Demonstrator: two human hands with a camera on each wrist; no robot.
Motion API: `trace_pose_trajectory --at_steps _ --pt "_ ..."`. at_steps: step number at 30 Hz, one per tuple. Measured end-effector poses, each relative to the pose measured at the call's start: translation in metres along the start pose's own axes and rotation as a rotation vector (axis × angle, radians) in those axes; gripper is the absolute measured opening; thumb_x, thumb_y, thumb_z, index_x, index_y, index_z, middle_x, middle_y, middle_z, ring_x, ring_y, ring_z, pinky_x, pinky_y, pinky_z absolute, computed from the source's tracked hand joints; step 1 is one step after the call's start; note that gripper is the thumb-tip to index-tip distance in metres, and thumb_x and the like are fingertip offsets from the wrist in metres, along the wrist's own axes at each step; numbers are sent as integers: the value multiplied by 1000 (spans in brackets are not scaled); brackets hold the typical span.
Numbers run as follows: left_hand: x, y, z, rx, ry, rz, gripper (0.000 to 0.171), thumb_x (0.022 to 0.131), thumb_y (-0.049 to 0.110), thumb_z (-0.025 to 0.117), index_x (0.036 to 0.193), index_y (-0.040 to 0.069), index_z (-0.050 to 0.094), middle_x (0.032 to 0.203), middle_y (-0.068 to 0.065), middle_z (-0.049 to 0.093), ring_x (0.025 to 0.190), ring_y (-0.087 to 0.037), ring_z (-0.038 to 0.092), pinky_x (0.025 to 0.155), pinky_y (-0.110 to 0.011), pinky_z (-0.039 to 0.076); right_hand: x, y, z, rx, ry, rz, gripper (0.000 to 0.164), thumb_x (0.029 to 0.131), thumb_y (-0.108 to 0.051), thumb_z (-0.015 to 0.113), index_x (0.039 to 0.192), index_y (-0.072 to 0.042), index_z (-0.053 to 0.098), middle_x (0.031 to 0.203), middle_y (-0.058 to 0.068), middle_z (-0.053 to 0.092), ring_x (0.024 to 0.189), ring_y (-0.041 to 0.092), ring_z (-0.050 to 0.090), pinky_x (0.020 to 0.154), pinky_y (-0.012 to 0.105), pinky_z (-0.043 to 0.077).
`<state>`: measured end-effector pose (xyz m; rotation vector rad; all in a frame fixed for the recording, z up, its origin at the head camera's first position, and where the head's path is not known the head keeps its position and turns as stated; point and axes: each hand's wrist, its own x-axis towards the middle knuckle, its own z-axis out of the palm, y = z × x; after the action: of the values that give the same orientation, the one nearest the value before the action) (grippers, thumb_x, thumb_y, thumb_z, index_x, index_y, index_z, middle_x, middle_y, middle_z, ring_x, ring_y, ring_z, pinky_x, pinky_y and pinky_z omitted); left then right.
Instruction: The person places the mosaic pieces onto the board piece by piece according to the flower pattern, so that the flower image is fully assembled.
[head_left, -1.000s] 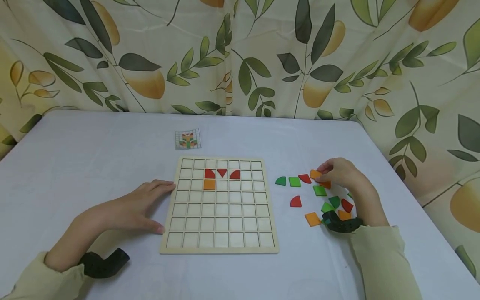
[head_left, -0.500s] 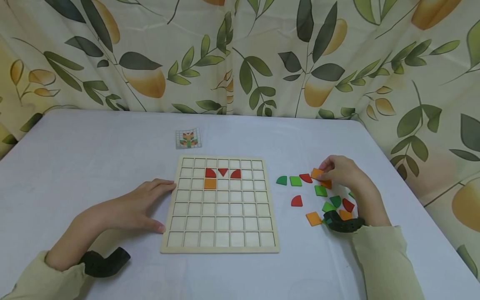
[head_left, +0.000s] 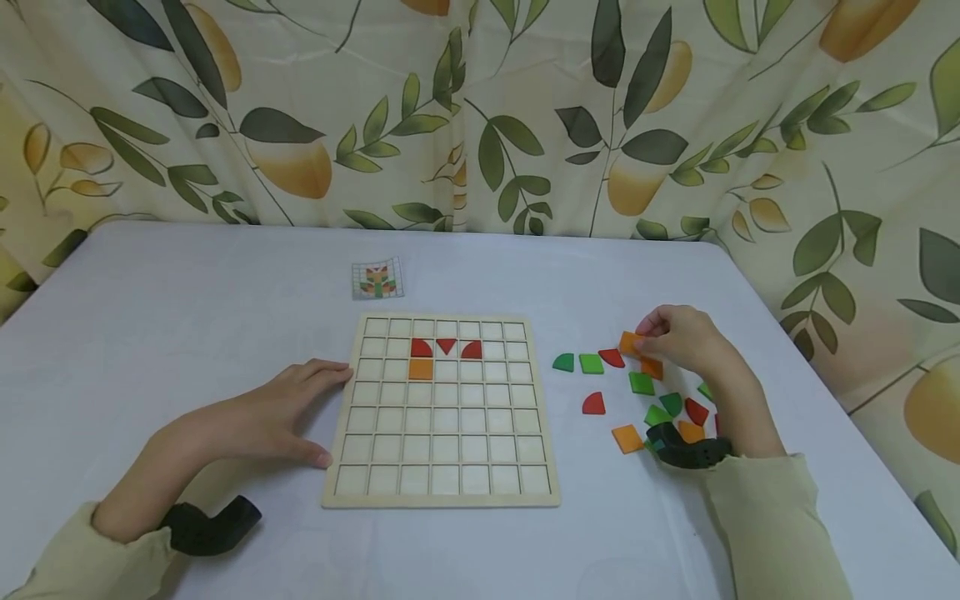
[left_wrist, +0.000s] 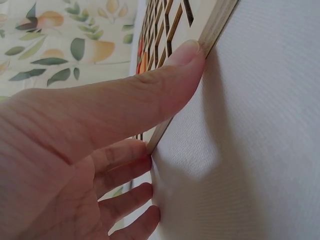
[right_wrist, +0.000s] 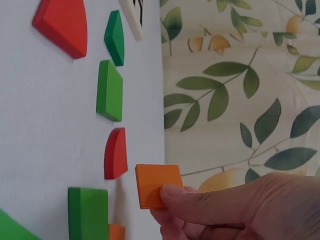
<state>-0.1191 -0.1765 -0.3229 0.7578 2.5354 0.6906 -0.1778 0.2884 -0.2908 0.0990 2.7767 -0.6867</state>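
My right hand [head_left: 682, 337] pinches an orange square tile [right_wrist: 152, 185] between thumb and fingers; in the right wrist view it is lifted off the table. Beneath it lies a second orange tile [head_left: 652, 368], beside a red quarter-circle tile [head_left: 611, 357] and a green square tile [head_left: 641, 383]. My left hand [head_left: 262, 417] rests against the left edge of a wooden grid board [head_left: 442, 501], thumb and fingertips touching the rim. Set in the board are two red quarter-circles [head_left: 471, 350], a red triangle [head_left: 446, 345] and an orange square [head_left: 421, 368].
A small card with a coloured grid pattern [head_left: 377, 278] lies behind the board. Several loose green, red and orange tiles [head_left: 627, 438] are scattered right of the board, some partly hidden by the right wrist's black device [head_left: 686, 448]. A leaf-print curtain [head_left: 525, 117] hangs behind the table.
My right hand has risen slightly away from the pile with the orange square tile in its fingers. The left hand stays at the board's edge.
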Motion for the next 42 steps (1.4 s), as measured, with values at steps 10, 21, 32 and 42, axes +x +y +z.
trace_pose_trajectory --at_steps 10,21,32,42 --pt "0 0 0 5 -7 -10 100 69 51 75 145 6 27 149 -15 24 135 -39 22 104 -60 28 -6 -25 6 3 59 -37 25 90 -12 60 108 3 53 102 22 58 90 30 52 76 31 50" --pt "0 1 1 -7 -6 -20 99 70 49 75 145 6 26 149 -17 23 135 -41 21 104 -61 27 -18 -52 16 24 90 -124 20 89 -10 61 104 2 56 99 18 60 87 27 55 71 27 50" --pt "1 0 2 2 -5 -22 101 69 52 74 145 7 26 149 -16 23 136 -40 21 105 -60 27 -26 -79 36 83 81 -224 16 88 -10 63 100 -1 58 93 13 61 84 23 54 68 26 47" --pt "2 0 1 1 -4 -22 100 69 50 75 145 6 27 149 -17 24 135 -41 21 105 -60 27 -22 -104 59 121 51 -278 14 86 -10 65 96 -3 60 90 10 63 83 21 55 71 26 48"
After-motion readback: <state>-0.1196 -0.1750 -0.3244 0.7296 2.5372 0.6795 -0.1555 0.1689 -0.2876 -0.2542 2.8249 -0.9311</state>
